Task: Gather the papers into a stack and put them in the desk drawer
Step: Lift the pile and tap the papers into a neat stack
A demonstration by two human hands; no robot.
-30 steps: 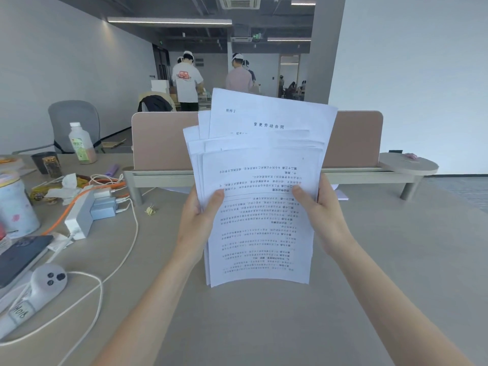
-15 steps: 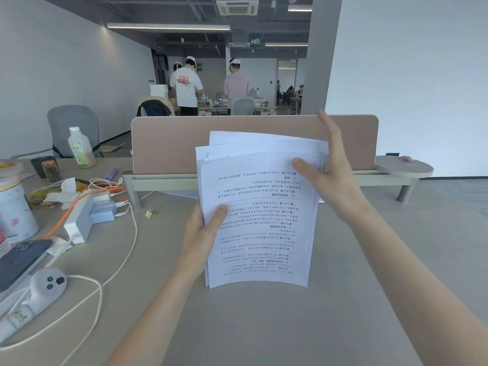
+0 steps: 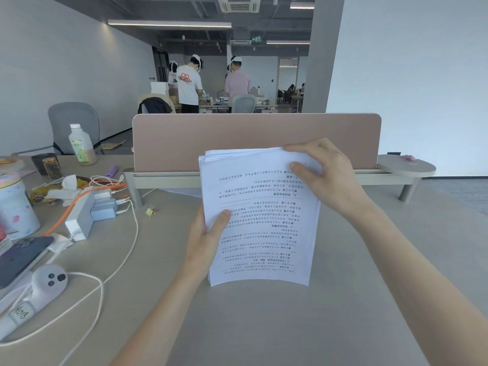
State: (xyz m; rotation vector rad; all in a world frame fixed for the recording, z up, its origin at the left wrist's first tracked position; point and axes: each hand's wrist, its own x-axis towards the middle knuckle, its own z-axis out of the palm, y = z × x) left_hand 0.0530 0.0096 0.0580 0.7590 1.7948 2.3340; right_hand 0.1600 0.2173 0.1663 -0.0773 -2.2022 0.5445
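Papers (image 3: 260,217), gathered into one upright stack, are held above the desk (image 3: 330,313) with the lower edge just over its surface; whether that edge touches the top cannot be told. The left hand (image 3: 204,247) is closed on the stack's lower left edge, thumb pressed on the printed front sheet and fingers hidden behind. The right hand (image 3: 323,175) is curled over the upper right corner, thumb on the front and fingers hooked over the top edge, where the sheets are slightly fanned. Chinese text is printed on the front sheet and is seen upside down; it is too small to be read.

At the near left a white handheld device (image 3: 39,289) carries a label partly legible as "Hor". Beyond it a dark phone (image 3: 22,256), a white power strip (image 3: 80,216) with an orange cable and a gold binder clip (image 3: 151,211) lie on the desk. Farther back, a labelled bottle (image 3: 81,146) stands before a pink divider panel (image 3: 250,138).
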